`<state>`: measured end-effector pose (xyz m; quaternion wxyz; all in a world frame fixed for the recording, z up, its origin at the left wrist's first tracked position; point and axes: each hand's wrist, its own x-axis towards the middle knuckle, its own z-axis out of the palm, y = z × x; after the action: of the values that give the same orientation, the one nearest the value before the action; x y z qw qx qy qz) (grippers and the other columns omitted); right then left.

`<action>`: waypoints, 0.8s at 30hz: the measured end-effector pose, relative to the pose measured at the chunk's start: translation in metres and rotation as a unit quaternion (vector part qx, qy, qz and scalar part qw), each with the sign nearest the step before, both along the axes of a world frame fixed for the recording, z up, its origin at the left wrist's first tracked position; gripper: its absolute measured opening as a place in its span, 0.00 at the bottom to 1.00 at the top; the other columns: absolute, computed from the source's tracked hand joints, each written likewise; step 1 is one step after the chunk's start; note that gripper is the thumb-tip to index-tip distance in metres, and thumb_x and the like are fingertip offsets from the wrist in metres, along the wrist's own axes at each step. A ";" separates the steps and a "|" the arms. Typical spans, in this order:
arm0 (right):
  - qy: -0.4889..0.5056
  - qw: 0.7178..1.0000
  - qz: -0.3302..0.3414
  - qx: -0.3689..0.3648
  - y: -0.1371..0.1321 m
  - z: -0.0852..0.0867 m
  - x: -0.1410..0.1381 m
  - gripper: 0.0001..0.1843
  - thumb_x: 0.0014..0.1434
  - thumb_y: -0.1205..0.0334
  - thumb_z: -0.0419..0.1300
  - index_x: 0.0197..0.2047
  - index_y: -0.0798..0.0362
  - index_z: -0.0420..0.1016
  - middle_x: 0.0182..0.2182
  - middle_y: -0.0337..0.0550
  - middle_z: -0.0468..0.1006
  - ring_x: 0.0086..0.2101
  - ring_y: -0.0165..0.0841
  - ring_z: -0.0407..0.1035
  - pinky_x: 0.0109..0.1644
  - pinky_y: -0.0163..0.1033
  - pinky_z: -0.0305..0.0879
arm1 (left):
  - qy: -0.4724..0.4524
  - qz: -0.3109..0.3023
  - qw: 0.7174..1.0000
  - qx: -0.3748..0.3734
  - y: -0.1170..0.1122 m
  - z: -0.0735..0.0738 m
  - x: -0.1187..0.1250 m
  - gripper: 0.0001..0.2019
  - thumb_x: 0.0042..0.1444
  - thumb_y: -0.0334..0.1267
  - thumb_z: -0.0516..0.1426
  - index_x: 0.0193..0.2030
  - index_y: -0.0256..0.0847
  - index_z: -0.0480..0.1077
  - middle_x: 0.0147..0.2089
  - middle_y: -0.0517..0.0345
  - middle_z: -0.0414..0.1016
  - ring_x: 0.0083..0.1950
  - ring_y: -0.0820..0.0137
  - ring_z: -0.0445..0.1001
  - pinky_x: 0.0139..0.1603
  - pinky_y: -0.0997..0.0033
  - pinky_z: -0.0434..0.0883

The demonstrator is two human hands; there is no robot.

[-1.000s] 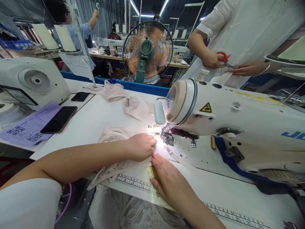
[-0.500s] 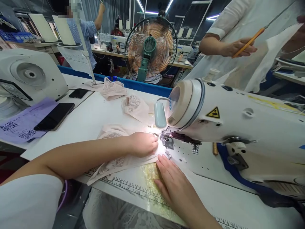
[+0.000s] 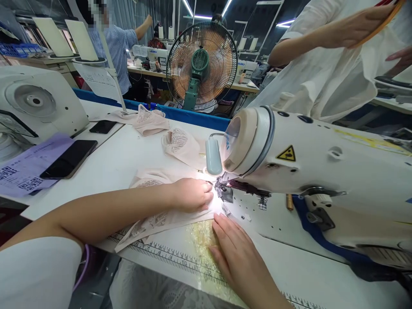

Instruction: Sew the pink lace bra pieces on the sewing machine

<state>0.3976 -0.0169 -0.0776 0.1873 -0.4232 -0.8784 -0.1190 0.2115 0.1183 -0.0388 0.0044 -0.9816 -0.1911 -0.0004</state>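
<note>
Under my left hand lies a pale pink lace garment piece, spread on the sewing table. The fingers of that hand are curled down on the fabric, close to the lit presser foot of a white sewing machine; the fingertips are partly hidden. My right hand rests flat with fingers stretched out, its fingertips at the fabric's right edge. Beneath its thumb side is a strip of shiny yellowish tape, stuck across a printed ruler along the table's front edge.
Behind my left hand lie another lace piece and a further one. Two phones, the larger on a purple sheet, are at left. A fan stands beyond the table. A co-worker's hand is at upper right.
My hands stay almost in place, and the view shifts slightly. The co-worker's hand at upper right has risen with the orange-handled tool. A small white scrap now shows on the machine bed.
</note>
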 end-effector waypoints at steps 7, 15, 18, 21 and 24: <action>0.010 1.000 0.000 -0.003 0.001 -0.001 0.000 0.20 0.64 0.60 0.49 0.57 0.60 0.64 0.53 0.56 0.74 0.54 0.43 0.68 0.53 0.52 0.71 | 0.011 0.003 1.000 -0.002 0.000 0.002 0.000 0.14 0.61 0.43 0.52 0.45 0.34 0.70 0.47 0.46 0.72 0.46 0.61 0.71 0.37 0.68 0.66; 0.012 1.000 -0.011 -0.018 0.008 -0.001 -0.003 0.22 0.64 0.60 0.48 0.58 0.62 0.64 0.55 0.58 0.71 0.56 0.44 0.65 0.54 0.50 0.71 | -0.007 0.007 1.000 -0.009 0.013 0.001 0.000 0.14 0.60 0.42 0.53 0.45 0.34 0.71 0.48 0.47 0.73 0.48 0.60 0.71 0.37 0.68 0.66; -0.011 0.999 -0.021 -0.022 0.011 -0.002 -0.004 0.23 0.64 0.58 0.48 0.56 0.64 0.67 0.56 0.59 0.71 0.56 0.45 0.65 0.53 0.50 0.71 | -0.021 0.018 0.999 -0.024 0.016 0.007 0.002 0.12 0.59 0.41 0.53 0.43 0.36 0.72 0.48 0.48 0.74 0.47 0.61 0.71 0.41 0.66 0.66; -0.023 0.999 -0.032 -0.037 0.013 -0.003 -0.006 0.23 0.64 0.58 0.49 0.56 0.64 0.68 0.56 0.59 0.70 0.56 0.47 0.65 0.53 0.51 0.71 | -0.023 0.020 0.999 -0.040 0.005 0.016 0.002 0.09 0.59 0.37 0.52 0.36 0.37 0.72 0.43 0.50 0.75 0.44 0.64 0.72 0.43 0.66 0.67; -0.005 0.997 -0.042 -0.066 0.014 -0.004 -0.008 0.24 0.62 0.59 0.49 0.58 0.64 0.66 0.57 0.58 0.69 0.58 0.47 0.63 0.55 0.52 0.70 | -0.026 -0.035 0.998 -0.040 -0.018 0.020 -0.002 0.09 0.59 0.33 0.52 0.33 0.36 0.73 0.39 0.50 0.76 0.42 0.65 0.72 0.43 0.67 0.68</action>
<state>0.3895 -0.0025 -0.0819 0.1491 -0.4707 -0.8667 -0.0705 0.2093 0.1004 -0.0190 -0.0398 -0.9867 -0.1566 -0.0189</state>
